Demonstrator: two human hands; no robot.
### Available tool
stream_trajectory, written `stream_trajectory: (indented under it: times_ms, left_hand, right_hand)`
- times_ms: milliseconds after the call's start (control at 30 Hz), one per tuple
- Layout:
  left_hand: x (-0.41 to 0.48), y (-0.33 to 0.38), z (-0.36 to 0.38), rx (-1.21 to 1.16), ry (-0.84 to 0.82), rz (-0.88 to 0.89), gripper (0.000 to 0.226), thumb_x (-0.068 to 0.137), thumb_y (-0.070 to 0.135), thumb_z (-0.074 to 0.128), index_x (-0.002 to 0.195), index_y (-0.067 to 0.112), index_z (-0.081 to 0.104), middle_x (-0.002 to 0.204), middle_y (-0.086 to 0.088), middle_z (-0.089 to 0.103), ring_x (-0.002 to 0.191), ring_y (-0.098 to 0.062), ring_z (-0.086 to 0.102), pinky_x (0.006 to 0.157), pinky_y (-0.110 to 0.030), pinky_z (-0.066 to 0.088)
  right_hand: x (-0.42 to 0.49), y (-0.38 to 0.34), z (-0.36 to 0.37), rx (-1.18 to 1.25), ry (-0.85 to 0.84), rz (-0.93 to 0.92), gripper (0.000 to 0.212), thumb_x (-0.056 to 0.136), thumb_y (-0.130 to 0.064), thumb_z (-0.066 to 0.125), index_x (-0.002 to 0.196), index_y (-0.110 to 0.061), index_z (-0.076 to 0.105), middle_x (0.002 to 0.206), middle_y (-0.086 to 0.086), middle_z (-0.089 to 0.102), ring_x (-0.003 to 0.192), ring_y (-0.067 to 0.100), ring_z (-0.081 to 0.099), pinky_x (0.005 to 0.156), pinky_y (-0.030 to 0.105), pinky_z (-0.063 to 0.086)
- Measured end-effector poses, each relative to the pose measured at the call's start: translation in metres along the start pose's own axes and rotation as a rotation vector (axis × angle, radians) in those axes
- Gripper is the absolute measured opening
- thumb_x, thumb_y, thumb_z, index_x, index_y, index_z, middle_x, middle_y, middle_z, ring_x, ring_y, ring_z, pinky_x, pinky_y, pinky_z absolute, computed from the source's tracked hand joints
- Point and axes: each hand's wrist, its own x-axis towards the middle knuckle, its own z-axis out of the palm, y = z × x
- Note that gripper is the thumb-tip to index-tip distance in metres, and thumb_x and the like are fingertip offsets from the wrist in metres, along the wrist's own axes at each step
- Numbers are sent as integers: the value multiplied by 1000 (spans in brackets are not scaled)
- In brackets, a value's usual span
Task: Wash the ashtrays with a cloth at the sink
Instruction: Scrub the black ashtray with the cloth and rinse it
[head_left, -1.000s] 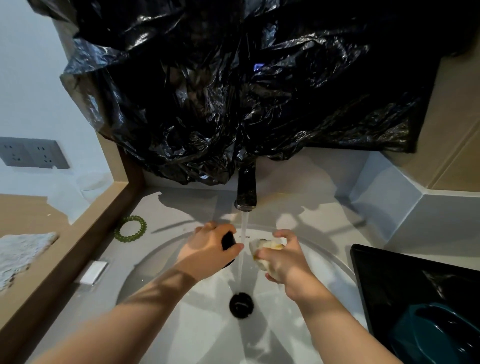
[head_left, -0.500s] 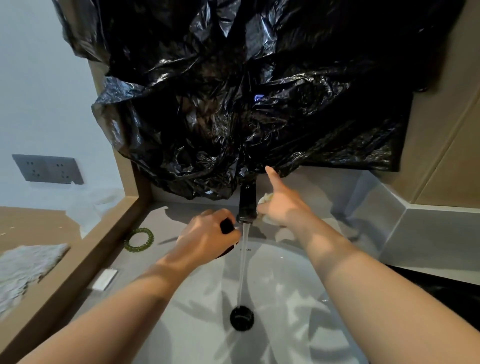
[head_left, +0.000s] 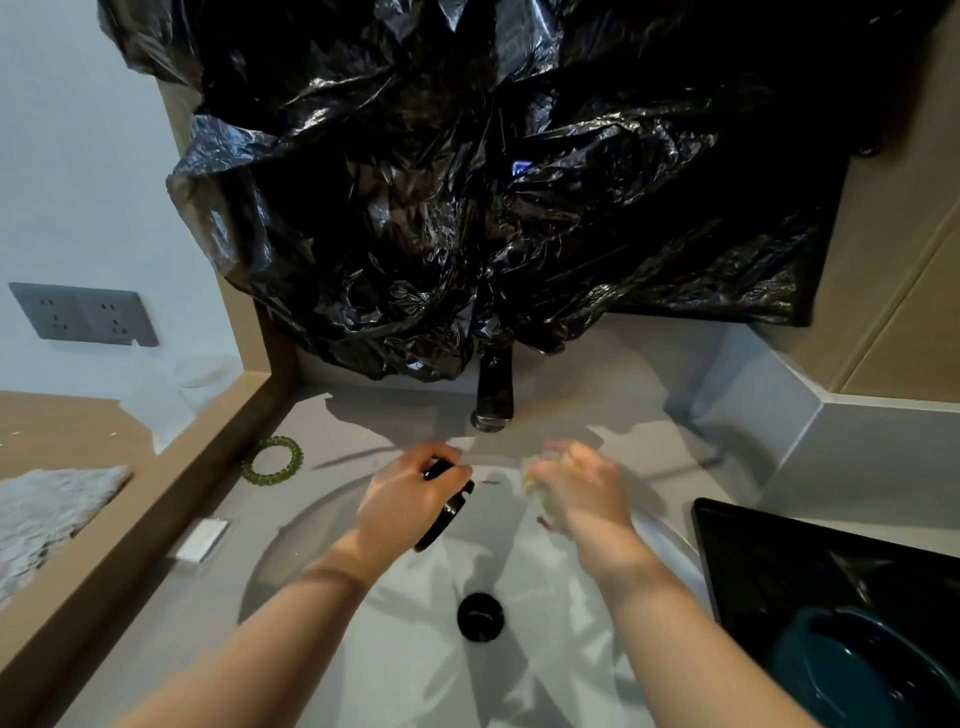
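Observation:
My left hand (head_left: 410, 499) grips a small black ashtray (head_left: 445, 512) over the white sink basin (head_left: 332, 525), tilted on its edge. To its right, my right hand (head_left: 582, 488) holds a pale yellowish cloth (head_left: 537, 491) bunched in its fingers; this hand is motion-blurred. Both hands hover below the black faucet (head_left: 493, 387), apart from each other. No water stream shows under the spout. The black drain (head_left: 480, 616) sits in the basin below the hands.
Crumpled black plastic sheeting (head_left: 467, 182) hangs over the wall above the faucet. A green coil hair tie (head_left: 272, 460) lies on the counter left of the basin. A black tray (head_left: 831, 587) holding a teal ashtray (head_left: 852, 670) stands at the right. A wall socket (head_left: 83, 314) is at left.
My right hand came back down from the faucet to the basin with the cloth. The water stream seen earlier is gone. My left hand kept the ashtray in place.

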Motion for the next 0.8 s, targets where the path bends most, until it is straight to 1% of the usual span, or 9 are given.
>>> stream_trajectory:
  times_ms: [33, 100, 233, 333, 400, 500, 600, 733, 800]
  left_hand:
    - [-4, -7, 5, -39, 5, -43, 5, 86, 30, 64, 91, 28, 65, 81, 4, 65, 66, -11, 59, 54, -19, 44]
    - [-16, -23, 17, -135, 14, -111, 7, 88, 28, 63, 94, 24, 64, 83, -1, 67, 62, -13, 58, 50, -18, 43]
    - [-41, -56, 35, -213, 44, -225, 16, 88, 31, 63, 103, 26, 61, 89, 1, 70, 68, -17, 63, 48, -23, 44]
    - [-43, -66, 41, -216, 17, -254, 20, 87, 33, 64, 104, 24, 61, 88, 1, 70, 69, -17, 63, 51, -25, 45]
    - [-43, -69, 42, -147, -15, -217, 21, 86, 34, 64, 104, 25, 60, 86, 2, 69, 70, -15, 64, 54, -27, 47]
    - [-41, -77, 41, 27, -23, -179, 31, 81, 46, 65, 106, 32, 57, 101, 6, 62, 88, -15, 62, 75, -33, 51]
    - [-40, -80, 40, 177, -17, -161, 39, 82, 48, 63, 116, 33, 53, 111, 10, 46, 108, -16, 47, 89, -28, 41]
    - [-41, -80, 46, 254, -49, -124, 40, 82, 47, 63, 118, 32, 53, 106, 11, 47, 103, -11, 46, 84, -21, 34]
    - [-41, -82, 49, 274, -64, -109, 39, 81, 47, 63, 116, 33, 54, 100, 13, 49, 105, -14, 49, 85, -22, 36]
  right_hand:
    - [-5, 16, 1, 82, -16, 123, 12, 79, -7, 65, 80, -17, 60, 73, -1, 58, 64, 17, 54, 65, 34, 51]
    - [-16, 49, 3, 189, -40, 327, 18, 81, -6, 65, 68, -15, 56, 69, 5, 59, 64, 20, 53, 59, 30, 48]
    - [-35, 96, 1, 266, -6, 557, 23, 79, -18, 73, 76, -12, 51, 75, 9, 56, 70, 22, 52, 55, 27, 49]
    - [-42, 105, 4, 313, -15, 569, 27, 76, -14, 76, 78, -11, 50, 81, 10, 59, 76, 23, 54, 57, 33, 54]
    - [-44, 107, 8, 266, -22, 523, 25, 77, -4, 72, 74, -12, 48, 76, 10, 59, 72, 22, 55, 63, 39, 57]
    - [-45, 106, 10, 188, -14, 496, 24, 77, 5, 60, 73, -12, 43, 64, 9, 49, 58, 21, 48, 64, 39, 57]
    - [-45, 107, 11, 149, 36, 472, 25, 76, 10, 47, 72, -14, 39, 55, 7, 41, 43, 20, 36, 63, 41, 56]
    - [-44, 106, 12, 248, 3, 431, 23, 81, 10, 48, 82, -14, 49, 69, 12, 52, 50, 23, 47, 49, 31, 48]
    - [-45, 103, 11, 297, -53, 401, 32, 82, 10, 50, 95, -19, 56, 69, 12, 54, 43, 20, 45, 41, 24, 38]
